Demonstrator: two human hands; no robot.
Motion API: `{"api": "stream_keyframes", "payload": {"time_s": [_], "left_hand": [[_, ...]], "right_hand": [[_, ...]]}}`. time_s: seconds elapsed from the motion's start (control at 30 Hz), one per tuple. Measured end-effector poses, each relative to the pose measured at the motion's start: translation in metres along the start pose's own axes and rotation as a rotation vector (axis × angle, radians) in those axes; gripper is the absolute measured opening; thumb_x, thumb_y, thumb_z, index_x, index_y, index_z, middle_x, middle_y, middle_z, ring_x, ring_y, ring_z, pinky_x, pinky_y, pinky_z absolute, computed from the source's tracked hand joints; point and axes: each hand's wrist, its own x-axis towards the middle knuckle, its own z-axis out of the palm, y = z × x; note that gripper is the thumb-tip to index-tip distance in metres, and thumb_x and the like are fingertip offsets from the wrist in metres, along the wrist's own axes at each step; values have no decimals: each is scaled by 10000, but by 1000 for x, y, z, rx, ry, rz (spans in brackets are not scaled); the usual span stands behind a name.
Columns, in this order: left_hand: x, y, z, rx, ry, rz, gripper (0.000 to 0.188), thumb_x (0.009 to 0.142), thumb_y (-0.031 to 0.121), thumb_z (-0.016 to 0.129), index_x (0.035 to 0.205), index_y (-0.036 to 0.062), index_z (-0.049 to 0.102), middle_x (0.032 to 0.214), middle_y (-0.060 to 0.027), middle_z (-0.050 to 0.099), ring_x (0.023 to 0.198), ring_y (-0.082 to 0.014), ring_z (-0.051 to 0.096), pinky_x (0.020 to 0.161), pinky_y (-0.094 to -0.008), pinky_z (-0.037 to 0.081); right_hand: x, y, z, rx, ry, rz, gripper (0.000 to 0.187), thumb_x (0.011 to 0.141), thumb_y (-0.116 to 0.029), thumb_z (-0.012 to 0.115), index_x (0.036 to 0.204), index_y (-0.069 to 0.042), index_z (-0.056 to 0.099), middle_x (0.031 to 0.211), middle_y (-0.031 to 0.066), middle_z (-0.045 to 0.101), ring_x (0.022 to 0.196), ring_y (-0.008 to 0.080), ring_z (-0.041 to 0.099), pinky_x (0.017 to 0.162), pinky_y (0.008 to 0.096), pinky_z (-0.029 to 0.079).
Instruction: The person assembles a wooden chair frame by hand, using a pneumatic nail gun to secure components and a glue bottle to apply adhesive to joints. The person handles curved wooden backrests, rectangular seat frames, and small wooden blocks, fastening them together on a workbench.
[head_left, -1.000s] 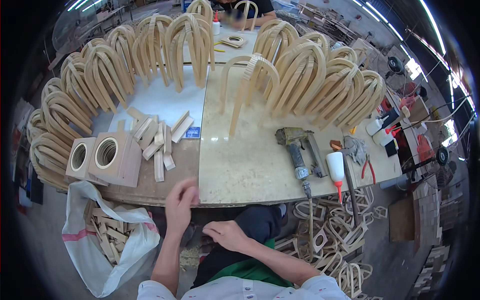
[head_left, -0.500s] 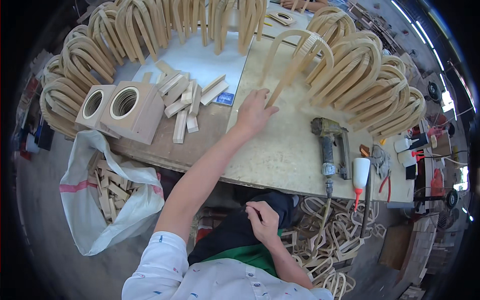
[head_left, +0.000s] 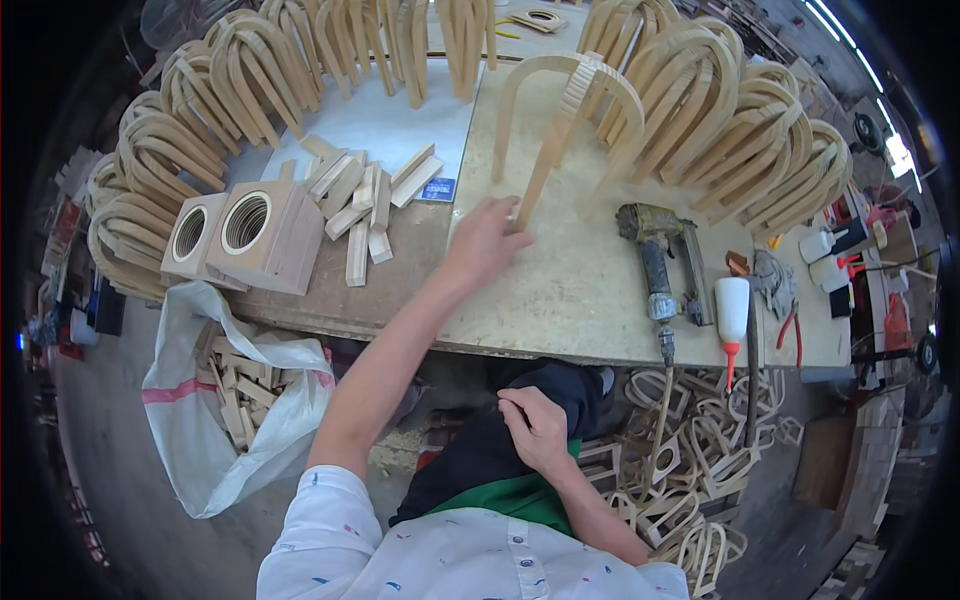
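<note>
A pale wooden arched frame (head_left: 550,165), with several bent legs meeting at a ridged top, stands on the bench in front of me. My left hand (head_left: 482,245) is closed on the lower end of its nearest leg, thumb on the near side. The fingertips behind the leg are partly hidden. Down by my lap, my right hand (head_left: 538,428) rests over my dark trousers with its fingers curled in. Nothing shows in it. To the right of the frame lies a nail gun (head_left: 656,265), its hose running over the bench's front edge.
Similar arched frames (head_left: 690,95) stand in rows right and far left. Wood blocks (head_left: 365,205) and two boxes with round holes (head_left: 262,245) sit left. A white bottle (head_left: 731,310) and pliers (head_left: 790,340) lie right. Below are a sack of offcuts (head_left: 180,400) and wooden loops (head_left: 700,440).
My left hand has drawn the leg of the arched frame a little nearer and to the left. My right hand stays curled at my lap. The whole view has shifted slightly.
</note>
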Motion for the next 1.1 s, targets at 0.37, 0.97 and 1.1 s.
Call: {"api": "stream_keyframes", "payload": {"time_s": [0.37,0.97,1.1], "left_hand": [[79,-91,-106,897,71,-3,291,817,197,640,1043,15,662,938,-193,678,888,-351,639,816,-442,498],[58,-72,-96,612,7,31,213,788,153,650,890,-15,570,829,-217,663,792,-372,647,716,-452,503],[15,1,-91,66,-5,-62,229,805,154,704,897,-9,571,787,-122,650,746,-204,629,685,-319,489]], "right_hand": [[3,-2,2,17,27,-42,116,802,44,666,916,29,651,762,138,626,644,275,616,569,328,482],[2,-7,0,108,13,109,98,861,8,620,951,34,645,773,110,636,646,201,624,562,287,480],[31,-13,-10,481,221,402,161,941,-66,562,1053,30,626,801,47,640,662,78,581,575,221,466]]}}
